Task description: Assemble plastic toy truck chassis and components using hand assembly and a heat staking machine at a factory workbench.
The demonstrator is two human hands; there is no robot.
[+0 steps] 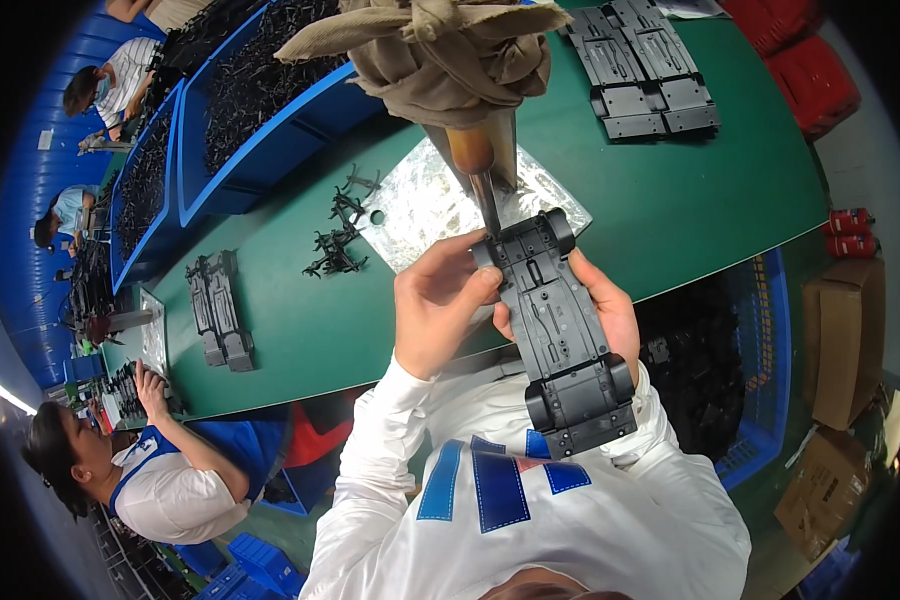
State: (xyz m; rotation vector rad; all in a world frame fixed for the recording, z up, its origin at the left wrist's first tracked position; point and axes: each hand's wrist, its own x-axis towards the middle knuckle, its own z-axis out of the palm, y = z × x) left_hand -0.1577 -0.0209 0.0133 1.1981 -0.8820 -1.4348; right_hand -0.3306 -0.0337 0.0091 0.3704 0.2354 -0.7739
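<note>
A long black plastic toy-car chassis (560, 320), with rounded wheel arches at its corners, is tilted over the bench edge between my hands. My left hand (440, 300) pinches its upper left edge, thumb on top near the arch. Around its right side wraps my right hand (610, 305), the fingers partly hidden beneath. A tool with a thin metal rod and an amber-brown collar (470, 150) points down from above, its tip by the chassis's far left corner; I cannot tell if they touch. Beige cloth (440, 60) is knotted around the tool's upper part. Under it lies a silvery sheet (410, 200).
Small black plastic parts (335, 240) lie left of the sheet. More chassis rest on the green bench at left (220, 310) and far right (645, 70). Blue bins (240, 160) hold black parts. A blue crate (760, 380) stands at right. A co-worker (170, 460) sits at left.
</note>
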